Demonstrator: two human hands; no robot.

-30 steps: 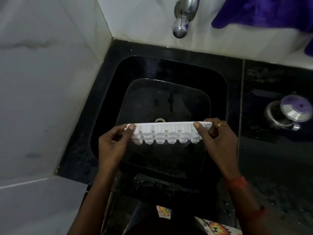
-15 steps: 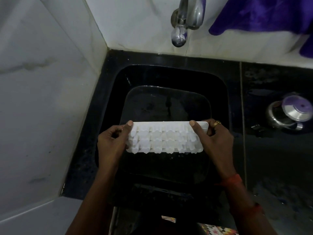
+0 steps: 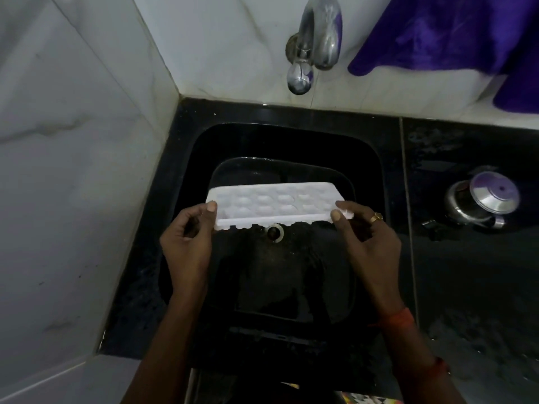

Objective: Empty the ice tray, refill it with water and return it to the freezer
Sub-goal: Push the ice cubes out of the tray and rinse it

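Item under inspection: the white ice tray [image 3: 274,204]. It is held in the air over the black sink [image 3: 366,170], roughly level, with its long side running left to right and its open side up. Rows of rounded cavities are visible. Whether anything lies in them cannot be told.

Left grip [image 3: 186,243]: it pinches the tray's left near corner. The thumb [image 3: 211,206] lies on the upper rim and the other fingers are curled beneath.

Right grip [image 3: 370,243]: it pinches the right near corner in the same way, with the thumb on top. A gold ring [image 3: 376,217] shows on one finger and an orange thread [image 3: 399,316] is round the wrist.

Change noted: one second ago the tray stood on its long edge with the moulded undersides of the cavities towards the camera. Half a second ago the undersides faced up. The tray has since been turned over and its open face is now uppermost. Both grips have kept their places at the tray's ends. The drain [image 3: 274,232], hidden half a second ago, now shows just beyond the tray's near edge.

Surroundings: a chrome tap [image 3: 318,39] is fixed to the far marble wall above the sink. A purple cloth [image 3: 437,33] hangs to the right of the tap. A steel pot [image 3: 484,199] with a lid stands on the black table [image 3: 466,287], right of the sink and well apart from the tray.
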